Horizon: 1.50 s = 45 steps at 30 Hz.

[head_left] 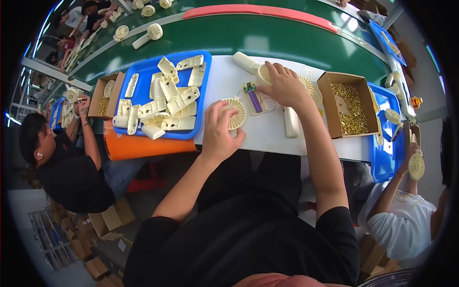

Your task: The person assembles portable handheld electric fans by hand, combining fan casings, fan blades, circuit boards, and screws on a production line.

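- Black shirt fills my near side, below the open shell on the white work surface.
- Inside the open shell I see a purple battery, with a green circuit board at its far end (thin wire loops out to the right).
- Just left of the open shell, the left hand curls around a round grille, thumb and fingers narrowed about it.
- Above and right of the open shell, the right hand reaches over a fan, thumb near the circuit board; I cannot tell whether it grips anything, since the hand itself blocks my view.
- Right of the open shell, I have a pale handle and, higher up, a ribbed grille (the forearm hides whether they join).
- Farther right of the open shell, a cardboard box holds small brass-coloured parts.
- Well left of the open shell, a blue tray carries heaped cream casings.
- Beyond the open shell runs a green conveyor.
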Tool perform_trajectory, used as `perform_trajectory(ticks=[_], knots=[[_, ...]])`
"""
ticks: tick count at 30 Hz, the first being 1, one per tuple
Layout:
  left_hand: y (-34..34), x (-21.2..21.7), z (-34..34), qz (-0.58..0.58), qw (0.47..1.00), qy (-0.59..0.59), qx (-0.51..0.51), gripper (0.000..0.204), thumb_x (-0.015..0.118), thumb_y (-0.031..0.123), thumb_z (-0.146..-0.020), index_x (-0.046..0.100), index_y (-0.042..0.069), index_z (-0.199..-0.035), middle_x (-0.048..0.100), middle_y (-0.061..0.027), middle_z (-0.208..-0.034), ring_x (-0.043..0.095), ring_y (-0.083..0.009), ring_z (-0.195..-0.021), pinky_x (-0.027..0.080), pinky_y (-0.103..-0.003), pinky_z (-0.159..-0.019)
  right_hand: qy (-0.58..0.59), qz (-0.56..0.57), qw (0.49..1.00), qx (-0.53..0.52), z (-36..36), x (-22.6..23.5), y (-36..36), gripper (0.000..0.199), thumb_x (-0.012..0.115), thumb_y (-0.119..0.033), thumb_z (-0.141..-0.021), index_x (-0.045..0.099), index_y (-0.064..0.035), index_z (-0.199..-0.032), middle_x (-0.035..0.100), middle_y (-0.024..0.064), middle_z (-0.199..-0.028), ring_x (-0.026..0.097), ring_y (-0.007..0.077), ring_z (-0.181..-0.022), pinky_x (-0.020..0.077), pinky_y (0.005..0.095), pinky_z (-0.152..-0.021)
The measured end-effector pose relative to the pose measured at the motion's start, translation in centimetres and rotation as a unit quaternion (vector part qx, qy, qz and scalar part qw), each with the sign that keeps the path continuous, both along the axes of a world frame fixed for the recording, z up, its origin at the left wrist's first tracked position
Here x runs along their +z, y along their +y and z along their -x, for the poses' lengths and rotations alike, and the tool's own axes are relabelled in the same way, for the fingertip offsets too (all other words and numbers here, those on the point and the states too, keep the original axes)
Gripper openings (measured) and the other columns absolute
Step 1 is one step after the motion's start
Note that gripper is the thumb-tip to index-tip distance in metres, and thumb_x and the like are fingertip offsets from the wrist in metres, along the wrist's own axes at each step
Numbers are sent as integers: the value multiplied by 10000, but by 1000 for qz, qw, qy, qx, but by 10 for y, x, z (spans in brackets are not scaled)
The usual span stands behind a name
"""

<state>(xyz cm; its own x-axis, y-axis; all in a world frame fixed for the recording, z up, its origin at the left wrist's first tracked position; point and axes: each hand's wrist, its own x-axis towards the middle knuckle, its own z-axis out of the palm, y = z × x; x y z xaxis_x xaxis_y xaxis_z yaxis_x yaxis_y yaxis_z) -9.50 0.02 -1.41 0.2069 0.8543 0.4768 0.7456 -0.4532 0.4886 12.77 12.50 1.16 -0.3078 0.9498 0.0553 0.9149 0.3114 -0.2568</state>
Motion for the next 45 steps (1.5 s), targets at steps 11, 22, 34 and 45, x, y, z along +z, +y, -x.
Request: perform_trajectory(ticks=[11, 22, 34, 45], knots=[[22, 14, -4, 37, 996, -41, 64, 664, 869, 155, -698, 537, 55, -1264, 499, -172, -1344, 493, -401, -1232, 438, -462, -1067, 75, -133, 988, -5, 44, -11, -65, 430, 727, -317, -852, 615, 32, -1078, 674, 228, -1035, 685, 381, -941, 589, 471, -749], [58, 31, 6, -95, 979, 183, -2, 439, 784, 112, -751, 617, 56, -1153, 585, -118, -1217, 516, -368, -1217, 434, -452, -1059, 171, 127, 974, -76, 28, 22, -58, 534, 737, -300, -785, 631, 75, -1149, 724, 211, -878, 712, 365, -789, 571, 429, -744], [22, 10, -32, 498, 638, -579, -99, 431, 418, 368, -1097, 592, 8, -1258, 674, -123, -1196, 663, -257, -1089, 546, -407, -926, 317, 6, 942, -113, 49, -8, -117, 543, 747, -300, -879, 618, 46, -1277, 718, 210, -959, 721, 310, -810, 570, 365, -713], [43, -31, -17, 478, 615, -617, -110, 356, 446, 326, -1091, 566, 16, -1217, 683, -158, -1065, 720, -230, -850, 616, -418, -722, 440, -161, 829, 306, 15, 129, -173, 203, 633, -97, -940, 705, -3, -1105, 703, 167, -1006, 680, 258, -761, 539, 324, -614]])
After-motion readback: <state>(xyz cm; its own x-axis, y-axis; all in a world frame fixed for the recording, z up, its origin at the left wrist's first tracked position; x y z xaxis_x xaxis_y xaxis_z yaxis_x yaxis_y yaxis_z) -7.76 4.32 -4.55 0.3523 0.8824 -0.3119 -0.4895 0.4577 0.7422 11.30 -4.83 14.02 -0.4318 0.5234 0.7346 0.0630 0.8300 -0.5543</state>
